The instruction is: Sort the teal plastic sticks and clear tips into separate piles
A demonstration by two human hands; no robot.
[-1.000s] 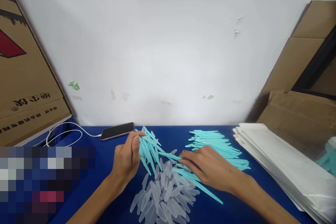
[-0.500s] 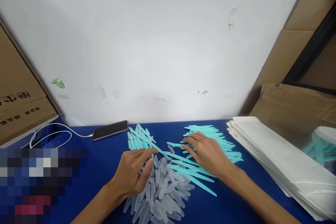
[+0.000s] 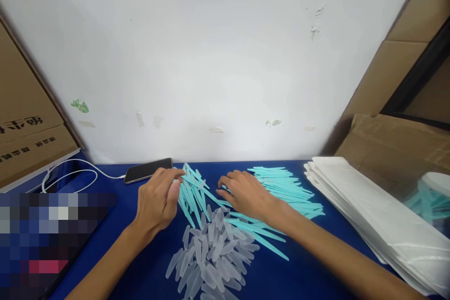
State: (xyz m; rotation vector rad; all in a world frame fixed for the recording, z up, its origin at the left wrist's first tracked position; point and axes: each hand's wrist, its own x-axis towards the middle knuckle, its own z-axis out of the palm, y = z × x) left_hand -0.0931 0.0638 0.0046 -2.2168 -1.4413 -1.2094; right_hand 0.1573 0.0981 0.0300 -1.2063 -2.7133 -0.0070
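Observation:
My left hand (image 3: 157,199) is over the left pile of slim turquoise eyebrow razors (image 3: 192,197), thumb and fingertips closed at a razor's end; the fingers partly hide it. To the right, my right hand (image 3: 244,194) has its fingers bent around another turquoise razor (image 3: 227,191), of which only a short piece shows. Between my forearms lies a heap of translucent plastic caps (image 3: 214,253). Several loose razors (image 3: 260,234) lie at the heap's right edge, partly under my right wrist. Beyond that wrist, more razors (image 3: 288,187) are laid out in a side-by-side row.
A phone (image 3: 147,170) with a white cable (image 3: 105,176) lies by the wall. White foam-like sheets (image 3: 372,211) are stacked on the right, beside a clear container (image 3: 431,197) of turquoise pieces. Cardboard boxes (image 3: 31,103) flank the blue table (image 3: 123,220). Lower left is pixelated.
My left hand has moved left and away from me, from the cap heap to the left razor pile. My right hand has shifted left, off the right-hand row, with a razor at its fingertips.

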